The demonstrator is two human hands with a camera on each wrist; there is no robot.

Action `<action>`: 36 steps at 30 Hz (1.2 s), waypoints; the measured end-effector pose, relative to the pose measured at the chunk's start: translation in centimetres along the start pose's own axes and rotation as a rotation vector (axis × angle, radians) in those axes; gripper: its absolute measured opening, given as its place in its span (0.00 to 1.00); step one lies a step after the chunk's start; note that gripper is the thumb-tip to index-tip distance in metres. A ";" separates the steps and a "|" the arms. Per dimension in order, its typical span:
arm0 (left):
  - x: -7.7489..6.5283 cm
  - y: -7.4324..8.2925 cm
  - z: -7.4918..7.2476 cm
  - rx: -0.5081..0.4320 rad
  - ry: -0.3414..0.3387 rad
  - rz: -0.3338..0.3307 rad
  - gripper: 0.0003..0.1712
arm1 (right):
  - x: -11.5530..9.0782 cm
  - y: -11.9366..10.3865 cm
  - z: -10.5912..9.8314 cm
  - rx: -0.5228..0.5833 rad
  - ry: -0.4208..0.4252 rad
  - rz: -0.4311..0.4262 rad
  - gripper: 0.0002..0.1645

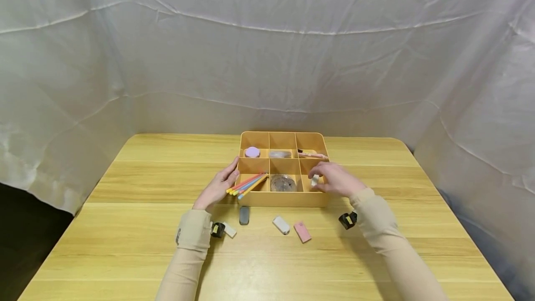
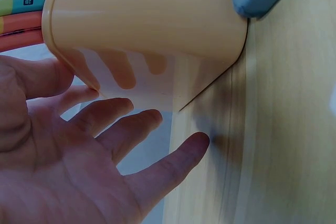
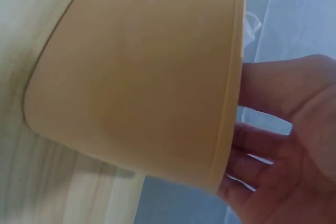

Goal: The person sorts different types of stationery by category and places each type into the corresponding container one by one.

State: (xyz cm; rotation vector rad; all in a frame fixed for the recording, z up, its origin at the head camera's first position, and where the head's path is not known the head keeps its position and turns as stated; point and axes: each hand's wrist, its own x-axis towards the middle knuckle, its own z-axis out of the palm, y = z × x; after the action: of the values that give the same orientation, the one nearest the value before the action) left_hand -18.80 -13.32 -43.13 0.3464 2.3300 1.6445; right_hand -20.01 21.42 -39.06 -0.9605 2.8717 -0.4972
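An orange-yellow organizer box (image 1: 284,199) with several compartments stands on the table. My right hand (image 1: 336,179) reaches over its right wall into the front right compartment and pinches a small white eraser (image 1: 315,180); in the right wrist view the wall hides the fingertips. At the left wall is my left hand (image 1: 217,188), fingers spread, thumb touching the rim in the left wrist view. Colored pencils (image 1: 247,185) lean out of the front left compartment beside that hand. A round clear container (image 1: 283,183) lies in the front middle one.
In the back row are a lilac round item (image 1: 252,152), a clear item (image 1: 280,154) and pink sticks (image 1: 313,155). On the table before the box lie a dark grey block (image 1: 244,215), a white block (image 1: 229,230), a white oblong (image 1: 281,225) and a pink block (image 1: 302,232).
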 end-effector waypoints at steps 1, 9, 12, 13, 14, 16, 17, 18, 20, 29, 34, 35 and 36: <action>0.0 0.0 0.0 0.000 -0.001 0.000 0.33 | 0.2 0.0 0.0 -0.011 -0.016 -0.003 0.14; 0.0 -0.2 0.0 -0.006 -0.006 -0.002 0.33 | 1.4 -0.4 0.2 -0.034 -0.107 0.049 0.11; 0.0 -0.3 0.0 -0.004 -0.006 0.000 0.33 | 1.8 -0.3 0.4 -0.046 -0.121 0.070 0.10; 0.1 -0.3 0.0 -0.005 -0.008 0.002 0.33 | 2.0 -0.3 0.5 -0.046 -0.123 0.080 0.09; 0.1 -0.3 0.0 -0.006 -0.007 0.001 0.33 | 2.1 -0.3 0.6 -0.047 -0.125 0.090 0.09; 0.1 -0.4 0.0 -0.007 -0.006 0.000 0.32 | 2.2 -0.2 0.8 -0.057 -0.127 0.099 0.08; 0.1 -0.4 0.0 -0.006 -0.006 0.001 0.32 | 2.3 -0.2 0.8 -0.057 -0.127 0.105 0.08; 0.1 -0.4 0.0 -0.005 -0.006 0.002 0.33 | 2.3 -0.2 0.9 -0.059 -0.129 0.113 0.07; 0.1 -0.4 0.0 -0.004 -0.006 0.003 0.33 | 2.4 -0.2 0.9 -0.066 -0.134 0.125 0.07; 0.1 -0.4 0.0 -0.007 -0.005 0.001 0.32 | 2.8 -0.3 1.4 -0.091 -0.148 0.187 0.05; 0.1 -0.3 0.0 0.001 -0.006 0.010 0.33 | 2.9 -0.5 1.5 -0.099 -0.148 0.204 0.06; 0.1 -0.3 0.0 0.002 -0.006 0.013 0.33 | 2.9 -0.6 1.4 -0.102 -0.149 0.203 0.07; 0.1 -0.4 0.0 0.005 -0.006 0.016 0.33 | 2.9 -0.6 1.4 -0.102 -0.151 0.208 0.07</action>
State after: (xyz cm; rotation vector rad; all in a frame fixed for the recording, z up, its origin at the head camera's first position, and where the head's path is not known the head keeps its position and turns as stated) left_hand -18.94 -13.37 -43.48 0.3715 2.3335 1.6426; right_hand -21.73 18.85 -40.12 -0.6680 2.8376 -0.2521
